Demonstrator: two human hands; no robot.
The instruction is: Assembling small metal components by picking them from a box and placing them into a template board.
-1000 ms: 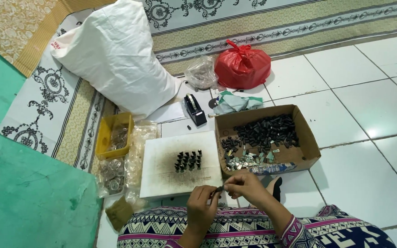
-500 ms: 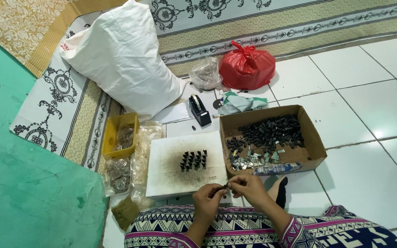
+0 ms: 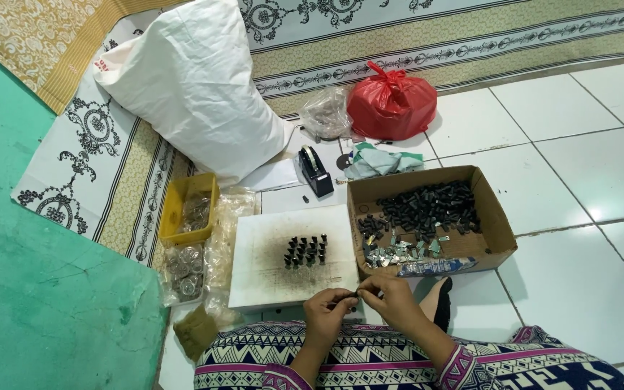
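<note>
We hold a small dark part [image 3: 356, 294] between our two hands, low in the view at about 6 o'clock, just over the near edge of the white board [image 3: 269, 260]. Our left hand [image 3: 328, 307] has its fingers pressed together on the part's left end, and our right hand [image 3: 391, 300] pinches the other end with thumb and forefinger. The part is too small for us to make out its shape, but its long axis seems to run roughly 9 to 3 o'clock, from one hand to the other; which end leads we cannot tell.

The risk we judge greatest is a slip: the grip is fingertip only on something tiny, and a twist or uneven squeeze could flick it onto the white tiled floor [image 3: 586, 144] or into our patterned lap.

At 12 o'clock from the hands, a cluster of small black pieces [image 3: 305, 251] stands upright on the board. At 2 o'clock sits a cardboard box [image 3: 500, 224] of loose black and metal bits. At 10 o'clock are a yellow tray [image 3: 170, 217] and clear bags. Farther up lie a tape dispenser [image 3: 315, 171], a red bag [image 3: 391, 102] and a white sack [image 3: 193, 83].
</note>
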